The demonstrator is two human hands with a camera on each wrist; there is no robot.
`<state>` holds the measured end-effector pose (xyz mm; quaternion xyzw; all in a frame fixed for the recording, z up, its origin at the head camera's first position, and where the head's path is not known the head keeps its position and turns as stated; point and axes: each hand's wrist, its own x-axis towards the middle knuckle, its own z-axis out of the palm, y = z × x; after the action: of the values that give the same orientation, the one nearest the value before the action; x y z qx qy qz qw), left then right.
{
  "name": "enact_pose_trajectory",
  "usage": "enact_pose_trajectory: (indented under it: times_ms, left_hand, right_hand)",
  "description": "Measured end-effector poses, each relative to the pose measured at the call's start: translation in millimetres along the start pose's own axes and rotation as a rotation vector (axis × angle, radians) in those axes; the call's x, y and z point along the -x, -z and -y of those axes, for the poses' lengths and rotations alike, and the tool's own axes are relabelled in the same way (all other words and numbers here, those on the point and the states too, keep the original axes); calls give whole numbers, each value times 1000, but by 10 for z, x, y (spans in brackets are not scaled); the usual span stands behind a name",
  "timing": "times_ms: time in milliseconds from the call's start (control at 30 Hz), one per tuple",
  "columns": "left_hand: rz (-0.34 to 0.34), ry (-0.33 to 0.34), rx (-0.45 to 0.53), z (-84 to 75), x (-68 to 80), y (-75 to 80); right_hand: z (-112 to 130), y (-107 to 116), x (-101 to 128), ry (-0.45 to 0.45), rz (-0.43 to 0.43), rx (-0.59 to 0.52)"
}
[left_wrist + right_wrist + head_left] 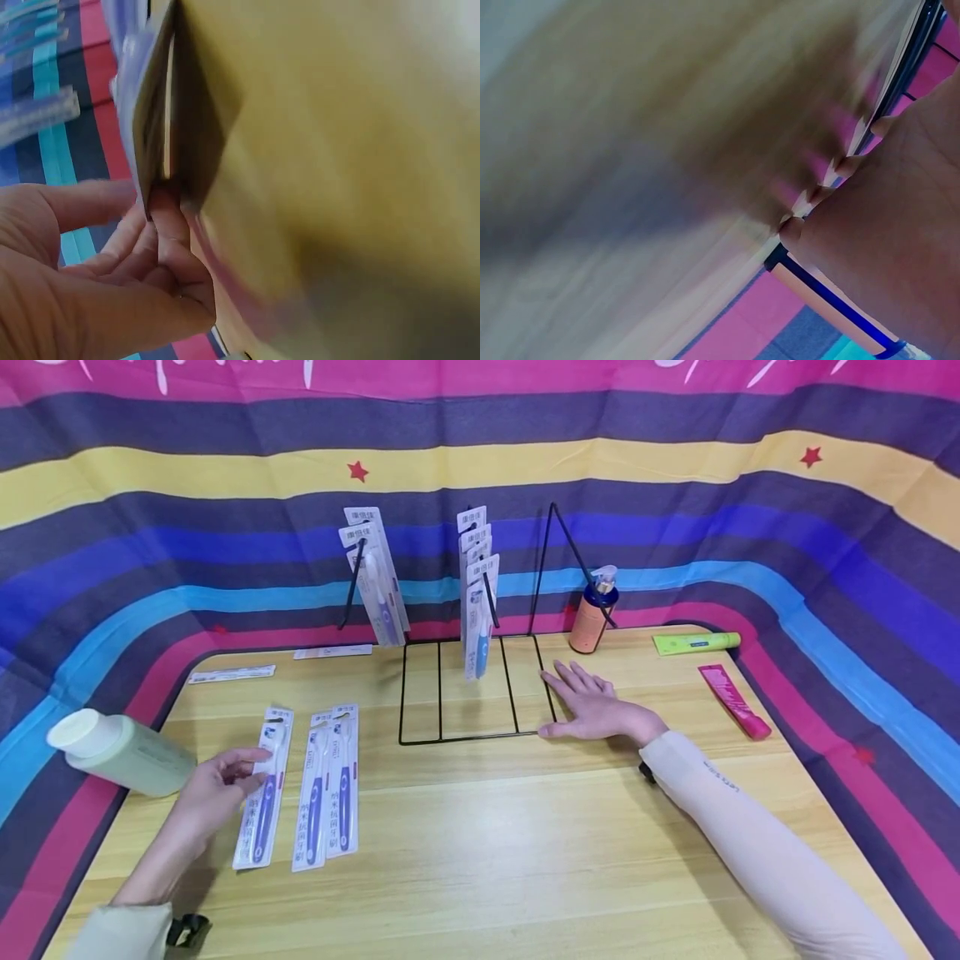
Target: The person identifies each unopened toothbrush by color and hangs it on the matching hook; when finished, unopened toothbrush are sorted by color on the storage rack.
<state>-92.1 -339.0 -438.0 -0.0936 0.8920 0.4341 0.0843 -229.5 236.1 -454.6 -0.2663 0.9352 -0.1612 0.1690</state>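
Three packaged toothbrushes lie side by side on the wooden table (525, 827) at the front left. My left hand (251, 766) pinches the upper edge of the leftmost toothbrush pack (262, 810). In the left wrist view the left hand (154, 214) lifts this pack (146, 127) on edge between thumb and fingers. The other two packs (330, 785) lie flat to its right. My right hand (562, 693) rests flat on the table with straight fingers, touching the right edge of the black wire rack (468, 693). The right wrist view is blurred and shows only the right hand (900, 210) on the wood.
Toothbrush packs (476, 602) hang from the rack's pegs, with more at its left (375, 577). A pale green bottle (120, 752) lies at the table's left edge. An orange pump bottle (592, 610), a yellow-green tube (693, 642) and a pink tube (733, 700) stand at the right.
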Motion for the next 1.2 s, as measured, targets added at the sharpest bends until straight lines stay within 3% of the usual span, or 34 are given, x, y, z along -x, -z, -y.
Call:
enact_pose_trajectory:
  times_ms: [133,233,367,500,567,667,867,1000,1200]
  left_hand:
    - [-50,-39,81,-13,-76,111]
    - [-157,-99,180,-98,-125,149]
    - [-330,-222,294,-354,-115,125]
    - [-419,-317,386,-701,2,21]
    - [-421,-390,476,-847,76,-55]
    - [-365,-561,600,-999,190,-186]
    - [-238,-847,707,-1178,342,-435]
    - [-175,-948,747,-1244,342,-542]
    - [-162,-1013,753,-1284,222,-658]
  right_hand:
    - [6,0,-8,-7,7,10]
    - [-32,-33,-25,-6,0,3]
    - [-113,-86,-60,-11,-7,-4]
    - [-51,-41,-37,-12,4,7]
    - [-3,-10,-12,-3,2,5]
    - [-23,-27,-17,-1,-1,1]
    - [-140,-97,-56,4,-10,-30]
    - [-172,-115,-74,1,-14,-25]
    - [-148,-94,-51,30,-29,-39]
